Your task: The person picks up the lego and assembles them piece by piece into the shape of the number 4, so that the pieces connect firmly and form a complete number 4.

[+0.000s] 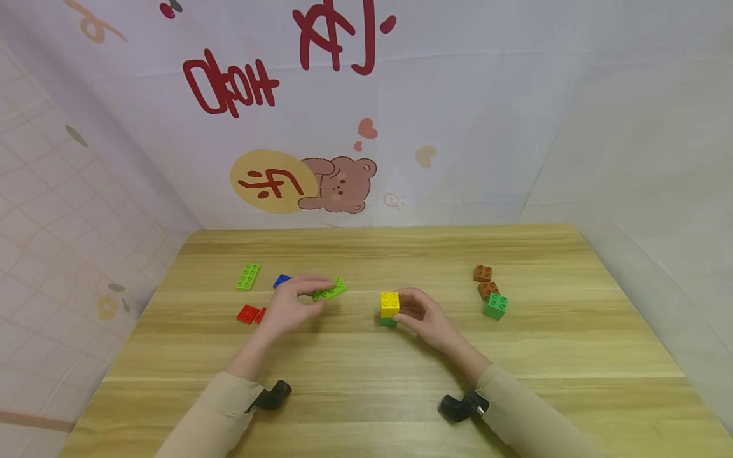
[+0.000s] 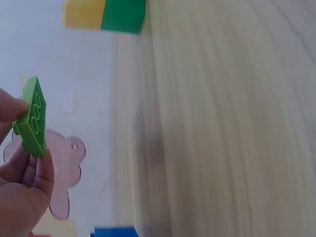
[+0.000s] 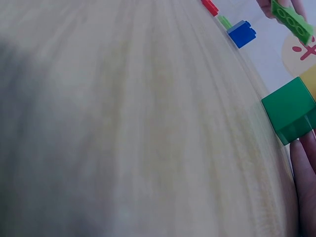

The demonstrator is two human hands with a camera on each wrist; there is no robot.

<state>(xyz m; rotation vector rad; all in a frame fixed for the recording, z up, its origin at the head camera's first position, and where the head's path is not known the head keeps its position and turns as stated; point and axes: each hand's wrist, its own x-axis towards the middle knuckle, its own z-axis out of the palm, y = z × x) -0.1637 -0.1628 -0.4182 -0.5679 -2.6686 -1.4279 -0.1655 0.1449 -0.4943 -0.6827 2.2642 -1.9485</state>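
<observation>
My left hand [image 1: 289,310] pinches a flat lime-green building brick [image 2: 33,121] between thumb and fingers, raised off the table. The left wrist view shows its hollow underside, which also faces the right wrist view. My right hand [image 1: 429,323] holds a two-brick stack at its right side, thumb in front and fingers behind. The stack has a yellow brick [image 1: 390,301] on top of a green brick [image 3: 290,109] and stands upright on the table. A gap separates the lime brick from the stack.
Left on the wooden table [image 1: 355,388] lie another lime brick [image 1: 249,277], red bricks [image 1: 248,313] and a blue brick [image 3: 242,34], partly behind my left hand in the head view. Two brown bricks [image 1: 483,273] and a green brick [image 1: 495,306] are at the right. A printed cloth [image 1: 458,114] hangs behind.
</observation>
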